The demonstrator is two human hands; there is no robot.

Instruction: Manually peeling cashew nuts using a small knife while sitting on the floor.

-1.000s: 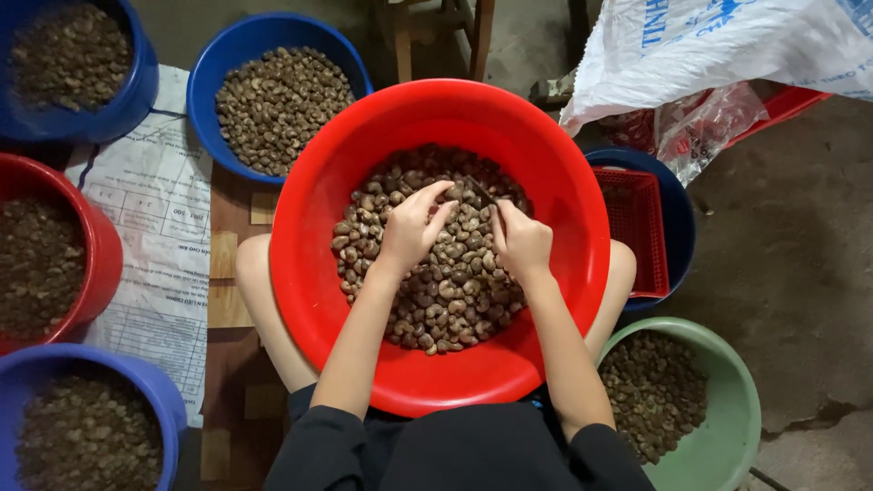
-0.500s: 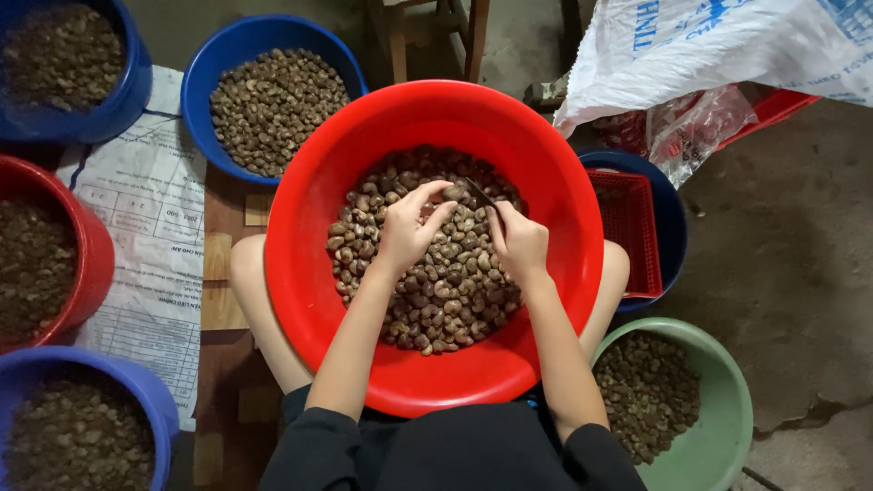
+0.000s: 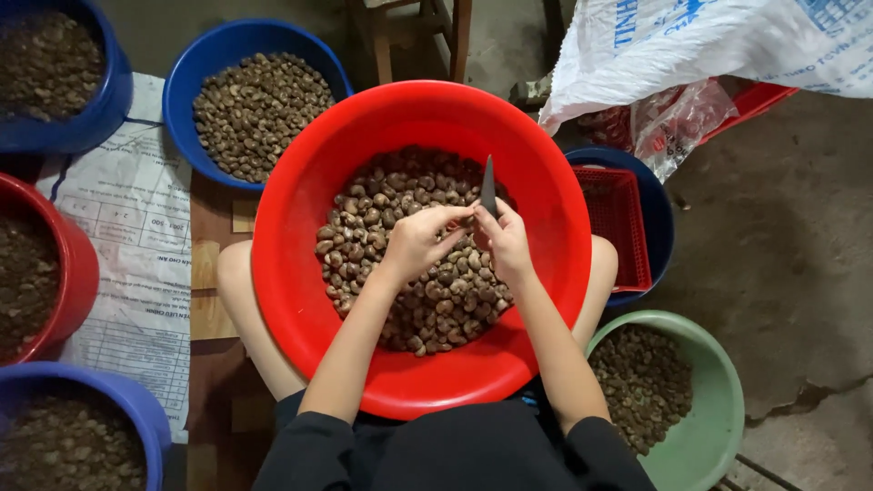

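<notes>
I see a blue basin (image 3: 186,68) of brown nuts at upper left, beside a printed paper sheet (image 3: 127,227). A green basin (image 3: 718,427) of nuts sits lower right, a red mesh basket (image 3: 618,218) above it, a white sack (image 3: 673,41) beyond.

Black short sleeves, bare forearms and knees.

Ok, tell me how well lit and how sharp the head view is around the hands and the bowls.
Head view: soft, even light on the red bowl, no hard glare; left hand, right hand and the small blade are fairly sharp; the nuts read clearly; the blue bowls at the left edge lie in dimmer light, contents darker; the frame corners bend slightly.
</notes>
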